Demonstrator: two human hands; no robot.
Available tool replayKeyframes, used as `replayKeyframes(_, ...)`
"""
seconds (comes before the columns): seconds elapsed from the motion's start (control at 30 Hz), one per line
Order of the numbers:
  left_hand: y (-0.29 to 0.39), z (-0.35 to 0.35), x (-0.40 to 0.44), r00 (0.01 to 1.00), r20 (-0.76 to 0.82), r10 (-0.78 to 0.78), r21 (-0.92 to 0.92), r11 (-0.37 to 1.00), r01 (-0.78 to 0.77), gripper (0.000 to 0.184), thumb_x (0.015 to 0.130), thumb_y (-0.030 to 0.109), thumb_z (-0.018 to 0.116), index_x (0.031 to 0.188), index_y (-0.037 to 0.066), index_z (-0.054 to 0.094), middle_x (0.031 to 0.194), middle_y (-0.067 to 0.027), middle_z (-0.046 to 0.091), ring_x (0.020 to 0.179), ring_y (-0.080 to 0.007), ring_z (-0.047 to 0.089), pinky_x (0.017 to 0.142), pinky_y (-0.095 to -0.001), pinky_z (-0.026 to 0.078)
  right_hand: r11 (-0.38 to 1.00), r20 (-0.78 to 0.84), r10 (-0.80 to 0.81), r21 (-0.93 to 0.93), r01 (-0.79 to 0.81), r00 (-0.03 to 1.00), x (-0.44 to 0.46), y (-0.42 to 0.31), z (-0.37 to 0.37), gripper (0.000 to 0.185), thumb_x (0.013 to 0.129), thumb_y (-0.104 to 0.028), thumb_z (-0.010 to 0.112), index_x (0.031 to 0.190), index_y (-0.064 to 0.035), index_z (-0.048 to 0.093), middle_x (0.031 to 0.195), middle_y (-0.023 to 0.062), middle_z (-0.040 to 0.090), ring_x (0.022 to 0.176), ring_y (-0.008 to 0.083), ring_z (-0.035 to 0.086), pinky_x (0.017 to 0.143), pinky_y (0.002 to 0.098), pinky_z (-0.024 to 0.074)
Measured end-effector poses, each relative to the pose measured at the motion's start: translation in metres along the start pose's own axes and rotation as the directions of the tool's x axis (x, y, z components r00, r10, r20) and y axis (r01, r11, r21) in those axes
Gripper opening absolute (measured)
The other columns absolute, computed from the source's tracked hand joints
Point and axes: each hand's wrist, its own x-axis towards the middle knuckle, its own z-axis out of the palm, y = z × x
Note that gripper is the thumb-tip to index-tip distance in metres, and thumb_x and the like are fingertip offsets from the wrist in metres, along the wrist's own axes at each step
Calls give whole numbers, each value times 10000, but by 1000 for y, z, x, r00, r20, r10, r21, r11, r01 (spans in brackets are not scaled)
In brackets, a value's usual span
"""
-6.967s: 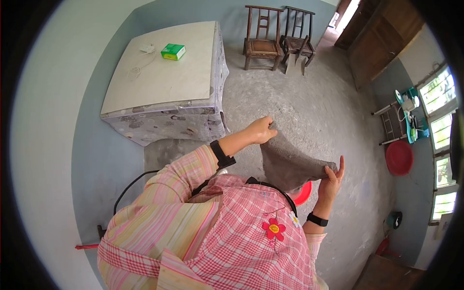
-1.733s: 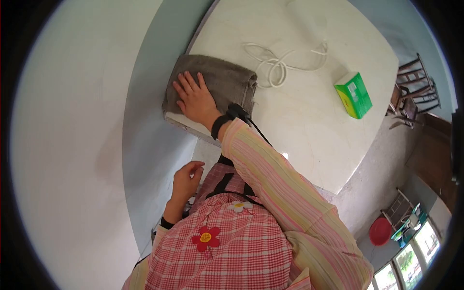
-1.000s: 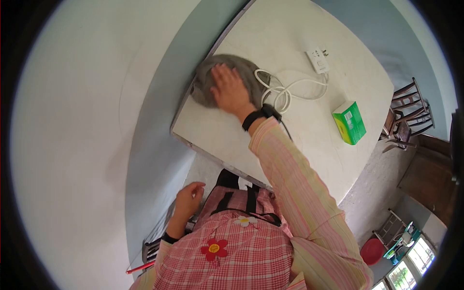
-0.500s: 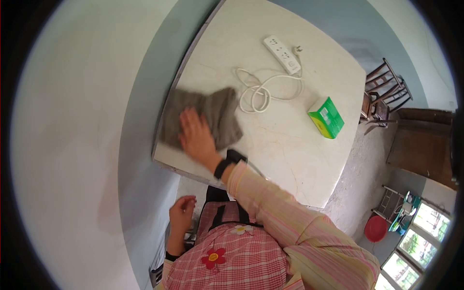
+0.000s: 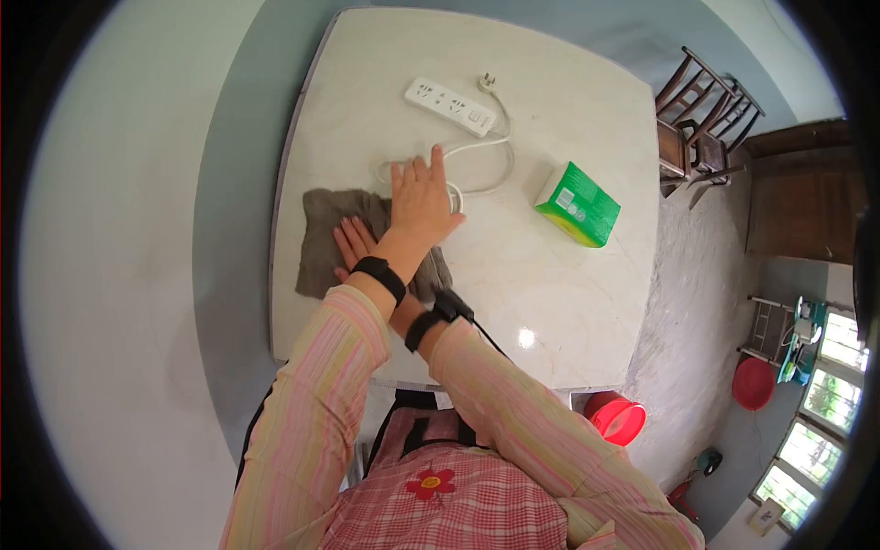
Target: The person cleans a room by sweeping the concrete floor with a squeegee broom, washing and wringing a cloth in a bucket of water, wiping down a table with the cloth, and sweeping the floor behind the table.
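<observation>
A grey-brown cloth (image 5: 321, 220) lies on the left part of the white-topped table (image 5: 550, 302). My right hand (image 5: 356, 243) is flat on the cloth, its fingers extended and its back partly hidden under my left wrist. Over that wrist crosses my left arm; my left hand (image 5: 423, 202) has its fingers spread above the cloth's upper right edge and the looped white cable (image 5: 506, 165). It holds nothing, and whether it touches the cable is unclear. The cable runs to a white power strip (image 5: 449, 106) with a plug (image 5: 487, 84) beside it.
On the table's right half stands a green box (image 5: 579, 206). Wooden chairs (image 5: 701, 119) are against the far wall. A red bucket (image 5: 616, 418) is on the floor by the table's near right corner, and a red basin (image 5: 753, 383) farther right.
My left hand has come up from beside my body, over my right wrist to the cable. My right hand stays on the cloth. The view has turned, bringing the red bucket into sight.
</observation>
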Motion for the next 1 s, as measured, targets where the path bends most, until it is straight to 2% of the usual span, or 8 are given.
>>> replayKeyframes(0.07,5,-13,10,986,165,-30,-75,996,43,970,675,381,734,1379,-5,189,1254,-256,431,1041,-349,535,912,-469,393,1000,-22,24,-8,-24,999,-25,-6,-14,564,882,-294,424,1366,-30,305,1428,140,296,1342,275,244,1110,399,170)
replayKeyframes(0.17,7,-19,5,919,384,-93,-147,976,160,898,700,360,716,1360,11,217,1170,-251,491,993,-359,554,876,-442,423,996,648,78,-78,-36,758,-72,-29,-56,538,897,-307,432,1344,-16,358,1399,134,347,1309,249,298,1058,387,250)
replayKeyframes(0.33,-9,-31,-18,929,341,-146,-302,919,255,545,726,264,674,1173,29,471,999,-161,601,888,-322,598,769,-403,469,984,392,-172,34,173,904,-131,-35,-44,595,884,-335,457,1371,-24,316,1442,126,280,1348,253,232,1045,382,267)
replayKeyframes(0.53,-40,-139,-75,828,-471,-305,-520,854,18,122,734,83,669,825,58,592,736,-59,574,611,-195,534,591,-306,443,983,448,-184,111,149,875,-60,-4,-38,637,861,-345,492,1379,-27,299,1455,135,249,1352,269,219,1081,409,228)
replayKeyframes(0.6,-45,-182,-107,777,-371,-509,-552,794,256,100,763,55,651,829,55,576,720,-6,530,626,-98,480,576,-243,410,987,229,-162,46,156,960,-16,13,-37,618,856,-317,495,1368,-23,310,1431,153,279,1345,294,224,1093,444,207)
replayKeyframes(0.67,-49,-212,-140,664,-445,-601,-667,717,203,96,773,21,633,822,42,553,738,20,488,651,-53,424,577,-199,375,994,141,-95,-31,100,985,30,38,-36,598,851,-323,500,1343,-19,351,1419,152,298,1332,301,245,1093,452,203)
replayKeyframes(0.83,-35,-238,-206,445,-535,-718,-699,672,244,119,765,-45,597,739,25,504,712,-8,478,647,-94,434,573,-216,379,948,-175,62,-296,-113,983,106,131,-65,563,872,-358,446,1334,-42,384,1393,148,355,1317,300,272,1087,473,194)
replayKeyframes(1.0,-37,-218,-264,392,-540,-745,-656,664,359,116,777,-41,596,748,20,502,730,-14,479,636,-96,441,572,-220,388,902,-302,144,-352,-251,942,72,138,-82,571,874,-333,447,1336,-8,363,1402,171,332,1319,321,267,1076,478,209)
